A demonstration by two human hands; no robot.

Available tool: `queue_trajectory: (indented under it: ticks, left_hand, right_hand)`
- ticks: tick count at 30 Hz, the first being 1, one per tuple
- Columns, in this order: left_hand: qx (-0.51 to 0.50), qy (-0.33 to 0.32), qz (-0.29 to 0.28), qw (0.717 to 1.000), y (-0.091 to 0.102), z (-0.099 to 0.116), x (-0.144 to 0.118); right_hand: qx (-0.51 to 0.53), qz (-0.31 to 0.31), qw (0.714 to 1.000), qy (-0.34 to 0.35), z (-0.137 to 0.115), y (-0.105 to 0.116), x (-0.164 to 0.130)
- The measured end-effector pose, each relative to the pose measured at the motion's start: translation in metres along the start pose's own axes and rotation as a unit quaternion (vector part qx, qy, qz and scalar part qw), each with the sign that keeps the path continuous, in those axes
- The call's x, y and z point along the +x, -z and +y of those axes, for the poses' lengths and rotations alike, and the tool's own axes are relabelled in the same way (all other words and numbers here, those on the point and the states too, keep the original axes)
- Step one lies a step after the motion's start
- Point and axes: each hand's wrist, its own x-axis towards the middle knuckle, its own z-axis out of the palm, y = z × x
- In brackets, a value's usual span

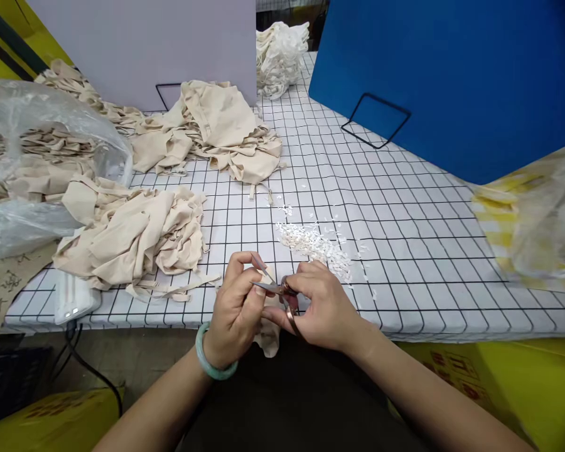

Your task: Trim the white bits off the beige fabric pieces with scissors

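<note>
Small scissors (279, 294), metal blades with coppery handles, gripped at table edge, blades pointing left, slightly parted. Beige fabric piece (268, 336), crumpled, pinched at top, hanging below hands against dark lap.

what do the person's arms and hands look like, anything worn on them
Both forearms are bare, with no sleeves or gloves in view. The left hand has a smooth, pale green bangle around its wrist. The right hand shows no watch, bracelet or ring that can be made out.
</note>
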Motion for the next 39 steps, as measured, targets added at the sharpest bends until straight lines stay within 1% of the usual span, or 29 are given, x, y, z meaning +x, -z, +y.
queue_trajectory:
  ticks: [8,11,14,17,20,22,24,26,27,29,30,32,33,34,35,36,38,39]
  left_hand:
    - [-0.004,-0.018,-0.004,1.000,-0.003,-0.001,0.002]
    - [-0.010,-0.023,-0.012,1.000,-0.007,-0.003,0.005]
    - [-0.014,-0.028,-0.029,0.999,-0.014,-0.005,0.011]
    - [-0.014,-0.026,-0.060,0.998,-0.022,-0.006,0.018]
    - [-0.027,-0.013,-0.088,0.996,-0.032,-0.009,0.023]
    - [-0.045,0.011,-0.099,0.994,-0.039,-0.012,0.024]
    - [-0.066,0.048,-0.101,0.992,-0.040,-0.015,0.025]
    - [-0.086,0.097,-0.107,0.986,-0.032,-0.018,0.028]
    - [-0.095,0.123,-0.106,0.982,-0.022,-0.019,0.030]
    - [-0.087,0.161,-0.084,0.979,0.006,-0.020,0.033]
    - [-0.053,0.167,-0.059,0.983,0.024,-0.020,0.033]
    - [0.083,0.151,0.011,0.985,0.057,-0.022,0.028]
    - [0.167,0.136,0.039,0.976,0.070,-0.023,0.022]
    - [0.240,0.122,0.052,0.962,0.078,-0.025,0.013]
    - [0.293,0.112,0.047,0.948,0.082,-0.026,0.003]
    - [0.321,0.104,0.024,0.941,0.081,-0.028,-0.008]
    - [0.314,0.097,-0.058,0.943,0.069,-0.031,-0.030]
    - [0.293,0.088,-0.099,0.947,0.061,-0.031,-0.038]
  right_hand:
    - [-0.018,0.025,0.999,0.010,0.001,-0.001,-0.003]
    - [-0.032,0.038,0.999,0.003,0.005,-0.001,-0.007]
    - [-0.051,0.064,0.997,-0.013,0.011,0.001,-0.013]
    - [-0.070,0.089,0.992,-0.049,0.018,0.002,-0.022]
    - [-0.067,0.097,0.988,-0.100,0.026,0.001,-0.030]
    - [-0.044,0.087,0.985,-0.143,0.034,0.001,-0.032]
    - [-0.015,0.076,0.978,-0.195,0.043,0.003,-0.033]
    - [0.001,0.078,0.969,-0.236,0.052,0.011,-0.032]
    - [0.006,0.083,0.965,-0.248,0.055,0.016,-0.031]
    - [0.024,0.093,0.963,-0.250,0.058,0.027,-0.031]
    - [0.038,0.094,0.964,-0.245,0.057,0.031,-0.031]
    - [0.073,0.083,0.968,-0.226,0.051,0.033,-0.030]
    - [0.090,0.066,0.971,-0.212,0.047,0.029,-0.031]
    - [0.106,0.041,0.974,-0.196,0.041,0.023,-0.031]
    - [0.121,0.008,0.977,-0.177,0.035,0.014,-0.031]
    - [0.133,-0.026,0.979,-0.152,0.029,0.002,-0.031]
    - [0.136,-0.083,0.982,-0.099,0.017,-0.022,-0.030]
    - [0.128,-0.097,0.984,-0.076,0.013,-0.034,-0.030]
